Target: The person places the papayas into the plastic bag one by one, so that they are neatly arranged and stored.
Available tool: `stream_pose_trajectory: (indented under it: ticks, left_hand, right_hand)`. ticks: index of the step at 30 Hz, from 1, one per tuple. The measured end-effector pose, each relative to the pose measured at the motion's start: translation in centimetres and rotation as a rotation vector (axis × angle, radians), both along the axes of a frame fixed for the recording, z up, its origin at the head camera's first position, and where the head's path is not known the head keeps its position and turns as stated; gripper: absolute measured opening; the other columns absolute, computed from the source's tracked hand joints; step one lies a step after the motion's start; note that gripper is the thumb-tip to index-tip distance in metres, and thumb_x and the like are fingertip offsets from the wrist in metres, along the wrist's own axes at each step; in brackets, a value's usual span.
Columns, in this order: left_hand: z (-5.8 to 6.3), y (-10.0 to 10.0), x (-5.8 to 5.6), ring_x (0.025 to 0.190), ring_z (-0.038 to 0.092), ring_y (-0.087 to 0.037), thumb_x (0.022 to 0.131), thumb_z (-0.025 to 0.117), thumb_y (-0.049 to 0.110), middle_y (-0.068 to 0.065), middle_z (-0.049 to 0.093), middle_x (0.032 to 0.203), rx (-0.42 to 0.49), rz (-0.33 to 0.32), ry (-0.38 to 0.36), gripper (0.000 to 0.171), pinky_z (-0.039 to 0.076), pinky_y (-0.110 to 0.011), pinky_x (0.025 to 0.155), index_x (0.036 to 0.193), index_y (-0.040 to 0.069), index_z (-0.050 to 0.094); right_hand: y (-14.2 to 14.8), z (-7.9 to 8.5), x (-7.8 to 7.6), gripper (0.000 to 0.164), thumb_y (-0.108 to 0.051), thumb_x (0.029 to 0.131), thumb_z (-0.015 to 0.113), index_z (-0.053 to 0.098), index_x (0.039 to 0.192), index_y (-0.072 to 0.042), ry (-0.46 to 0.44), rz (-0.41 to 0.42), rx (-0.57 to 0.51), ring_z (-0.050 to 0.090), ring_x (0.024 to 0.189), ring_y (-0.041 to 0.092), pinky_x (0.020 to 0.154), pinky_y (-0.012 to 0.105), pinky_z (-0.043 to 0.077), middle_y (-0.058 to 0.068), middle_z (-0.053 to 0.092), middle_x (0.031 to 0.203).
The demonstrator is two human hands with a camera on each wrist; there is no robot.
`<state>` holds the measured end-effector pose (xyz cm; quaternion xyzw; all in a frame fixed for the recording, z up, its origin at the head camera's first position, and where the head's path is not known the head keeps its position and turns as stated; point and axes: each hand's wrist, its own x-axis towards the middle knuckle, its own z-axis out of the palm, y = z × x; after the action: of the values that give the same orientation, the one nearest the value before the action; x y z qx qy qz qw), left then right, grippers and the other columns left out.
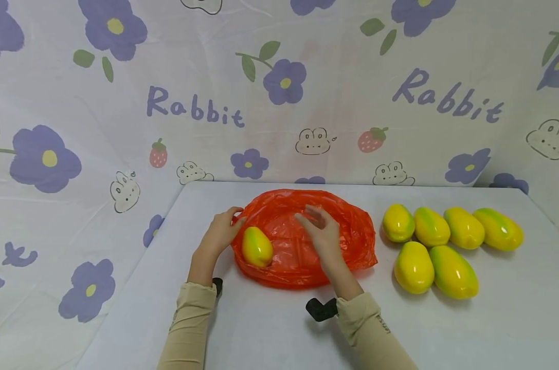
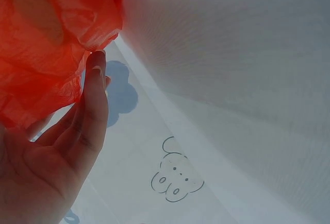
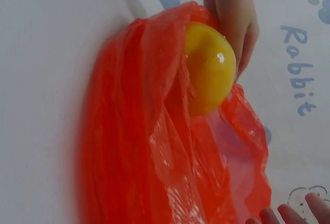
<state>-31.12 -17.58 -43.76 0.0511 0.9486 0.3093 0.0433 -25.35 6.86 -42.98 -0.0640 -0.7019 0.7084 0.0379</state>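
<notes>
A red plastic bag (image 1: pixel 284 262) lies spread open on the table, its rim wide and crumpled. Inside it at the left sits one shiny yellow-green mango (image 1: pixel 257 247), which the right wrist view also shows as a yellow mango (image 3: pixel 210 69) at the bag's mouth. My left hand (image 1: pixel 218 232) holds the bag's left rim, with the thumb on the inner side. In the left wrist view, fingers (image 2: pixel 93 100) lie along the outside of the red plastic. Over the bag's right half hovers my right hand (image 1: pixel 324 236), thumb and fingers apart, holding nothing.
To the right of the bag several more mangoes (image 1: pixel 464 228) lie close together in two rows. The white table (image 1: pixel 279 329) meets a cloth backdrop (image 1: pixel 279 133) printed with flowers, rabbits and strawberries. A black strap piece (image 1: pixel 322 310) hangs by the right wrist.
</notes>
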Motion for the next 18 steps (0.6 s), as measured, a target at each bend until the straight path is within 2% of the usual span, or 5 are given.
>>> stream_pose_trajectory:
  ticks: [11, 18]
  left_hand:
    - [0.1, 0.1, 0.1, 0.104, 0.063, -0.031, 0.101, 0.051, 0.029, -0.019, 0.064, 0.123, 0.003, -0.019, 0.027, 0.044, 0.056, -0.045, 0.092, 0.140, 0.009, 0.048]
    - [0.1, 0.1, 0.2, 0.104, 0.064, -0.031, 0.101, 0.052, 0.028, -0.019, 0.065, 0.122, -0.002, -0.022, 0.033, 0.044, 0.056, -0.045, 0.092, 0.140, 0.008, 0.049]
  right_hand:
    - [2.8, 0.4, 0.5, 0.052, -0.035, 0.090, 0.069, 0.054, 0.136, -0.016, -0.008, -0.011, 0.007, 0.048, 0.134, 0.027, 0.110, 0.046, 0.044, 0.008, 0.054, 0.142]
    - [4.5, 0.6, 0.8, 0.057, -0.038, 0.089, 0.070, 0.052, 0.140, -0.017, -0.044, -0.061, 0.041, 0.047, 0.136, 0.024, 0.111, 0.043, 0.043, 0.006, 0.053, 0.144]
